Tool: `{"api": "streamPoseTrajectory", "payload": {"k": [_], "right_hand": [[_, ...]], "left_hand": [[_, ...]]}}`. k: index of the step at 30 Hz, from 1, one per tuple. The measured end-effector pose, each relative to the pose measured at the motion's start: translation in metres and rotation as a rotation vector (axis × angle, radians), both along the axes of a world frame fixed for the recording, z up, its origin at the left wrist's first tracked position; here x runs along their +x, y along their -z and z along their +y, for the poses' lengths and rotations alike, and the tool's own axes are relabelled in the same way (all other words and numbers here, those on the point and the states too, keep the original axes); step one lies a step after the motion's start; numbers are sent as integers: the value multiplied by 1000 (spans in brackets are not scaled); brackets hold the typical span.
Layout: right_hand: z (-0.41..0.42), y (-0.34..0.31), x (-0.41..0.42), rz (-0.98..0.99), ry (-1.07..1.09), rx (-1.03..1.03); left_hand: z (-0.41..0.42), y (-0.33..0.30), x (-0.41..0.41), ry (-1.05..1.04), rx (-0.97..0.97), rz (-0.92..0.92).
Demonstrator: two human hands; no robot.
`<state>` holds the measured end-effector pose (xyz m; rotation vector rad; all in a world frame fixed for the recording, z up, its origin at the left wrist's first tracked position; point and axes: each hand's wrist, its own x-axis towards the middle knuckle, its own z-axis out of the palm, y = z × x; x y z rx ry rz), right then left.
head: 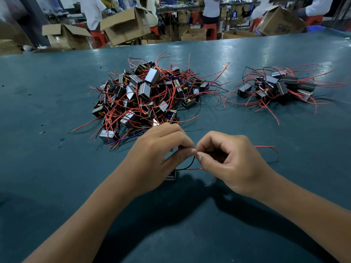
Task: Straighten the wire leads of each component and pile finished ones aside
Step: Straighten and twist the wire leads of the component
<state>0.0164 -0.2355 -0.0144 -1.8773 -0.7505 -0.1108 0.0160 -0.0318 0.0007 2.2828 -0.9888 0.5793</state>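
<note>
The left hand [161, 154] and right hand [226, 158] meet just above the desk [57, 168], each pinching the black lead [190, 164] of one component [171, 175], which sits under the left palm. To do this well, I judge: hold the body steady and draw the wire through pinched fingers in one even pull (no jerking at the joint), then repeat for the red lead [191, 169] before adding it to the right-hand pile [279, 86], away from the big pile [148, 95]

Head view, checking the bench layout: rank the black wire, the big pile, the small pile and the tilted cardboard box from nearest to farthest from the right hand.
1. Black wire: pinched at the right hand's fingertips.
2. Big pile: ahead, slightly left.
3. Small pile: ahead, to the right.
4. Tilted cardboard box: beyond the table's far edge, left.
</note>
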Motion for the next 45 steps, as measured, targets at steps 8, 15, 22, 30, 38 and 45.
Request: {"api": "streamPoseTrajectory", "payload": {"k": [8, 15, 22, 30, 38, 45], "right_hand": [[6, 5, -3, -130, 127, -58], [4, 4, 0, -11, 142, -4], [2, 3, 1, 37, 67, 7], [3, 1, 0, 108, -28, 45], [2, 0, 0, 98, -48, 46], [1, -1, -2, -59, -7, -39]], "left_hand": [[-9, 7, -7, -63, -216, 574], [9, -1, -2, -72, -223, 367], [10, -1, 1, -56, 29, -42], [11, -5, 1, -55, 138, -241], [12, -4, 1, -31, 136, -259], [4, -4, -3, 22, 36, -4]]}}
